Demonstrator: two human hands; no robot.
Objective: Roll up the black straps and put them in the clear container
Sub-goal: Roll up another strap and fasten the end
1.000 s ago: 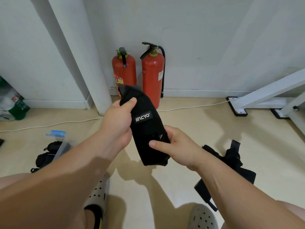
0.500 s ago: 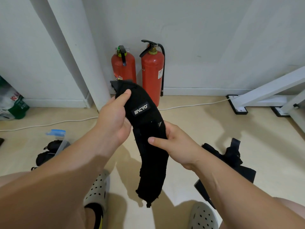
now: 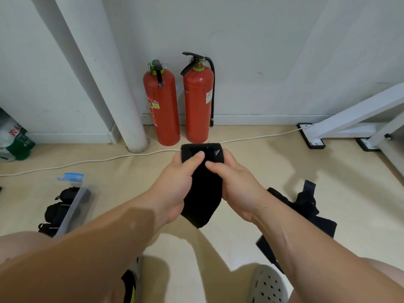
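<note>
I hold a black padded strap (image 3: 202,197) in front of me with both hands. My left hand (image 3: 177,182) grips its left side, thumb pressed on the folded top edge. My right hand (image 3: 235,182) grips the right side, thumb also on the top fold. The strap's lower end hangs down between my wrists. The clear container (image 3: 72,202) with a blue latch lies on the floor at the left, with rolled black straps inside. More loose black straps (image 3: 306,206) lie on the floor at the right, partly hidden by my right forearm.
Two red fire extinguishers (image 3: 181,106) stand against the wall ahead, beside a white pillar (image 3: 113,84). A white cable (image 3: 87,161) runs across the beige floor. A white frame leg (image 3: 354,119) stands at the right. My sandalled feet (image 3: 267,285) are at the bottom.
The strap hung long and tilted between my hands; now its top end is folded over and both thumbs press on the fold. My hands have come closer together and lower.
</note>
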